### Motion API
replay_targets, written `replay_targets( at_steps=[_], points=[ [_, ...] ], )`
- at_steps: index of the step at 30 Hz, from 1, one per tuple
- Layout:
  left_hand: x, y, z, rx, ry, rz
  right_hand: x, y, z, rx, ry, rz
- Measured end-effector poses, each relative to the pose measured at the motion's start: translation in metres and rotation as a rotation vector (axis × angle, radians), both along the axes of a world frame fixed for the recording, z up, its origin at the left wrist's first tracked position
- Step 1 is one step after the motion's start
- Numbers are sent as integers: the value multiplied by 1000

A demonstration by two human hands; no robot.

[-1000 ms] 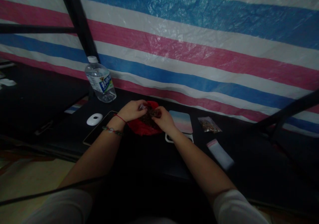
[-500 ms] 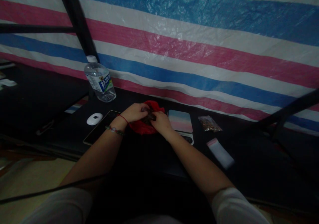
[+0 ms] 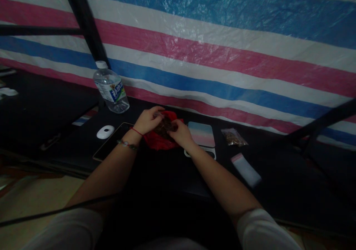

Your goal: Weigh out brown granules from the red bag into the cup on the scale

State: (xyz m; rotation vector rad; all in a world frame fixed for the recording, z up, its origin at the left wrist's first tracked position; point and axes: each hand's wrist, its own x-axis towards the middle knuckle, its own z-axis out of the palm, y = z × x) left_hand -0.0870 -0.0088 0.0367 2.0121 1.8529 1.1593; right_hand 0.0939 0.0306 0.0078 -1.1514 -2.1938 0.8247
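Observation:
A bag of brown pieces (image 3: 164, 127), seemingly in clear plastic, lies on a crumpled red bag (image 3: 158, 142). My left hand (image 3: 148, 121) grips its upper left edge, thumb and fingers closed on the plastic. On the opposite side, my right hand (image 3: 181, 133) has its fingers bent onto the bag's right edge. What the brown pieces are is too dark to tell. Just right of my right hand sits a small scale (image 3: 201, 134) with a pastel blue and pink top.
A dark tablet (image 3: 112, 142) and a white mouse-like object (image 3: 105, 132) lie left. Behind them stands a clear bottle (image 3: 111, 88). To the right are a zip bag of brown bits (image 3: 233, 137) and a stack of zip bags (image 3: 246, 170). A striped sheet (image 3: 222, 57) hangs behind.
My hands have spread slightly apart, the left one moving up and left. More of the brown contents and the bag's plastic edge now show between them.

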Motion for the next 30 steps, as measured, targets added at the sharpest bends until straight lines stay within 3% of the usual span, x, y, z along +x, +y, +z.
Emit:
replay_targets(
  at_steps=[2,5,10,15,21,25,30],
  points=[
    [-4,2,1,-71,122,66,2,2,0,43,-94,48],
    [-7,4,0,-199,253,47,3,3,-3,129,-203,81],
    [-1,6,-5,-285,261,-25,-3,2,-7,181,-264,109],
    [4,5,-6,-299,189,-81,-7,1,-8,148,-183,112],
    [8,5,-5,-263,76,-16,-7,0,-7,29,-54,61],
    [6,5,-5,-222,88,1,-4,1,-3,32,-57,39],
    [3,5,-5,-184,111,29,0,5,1,19,-43,94]
  ],
)
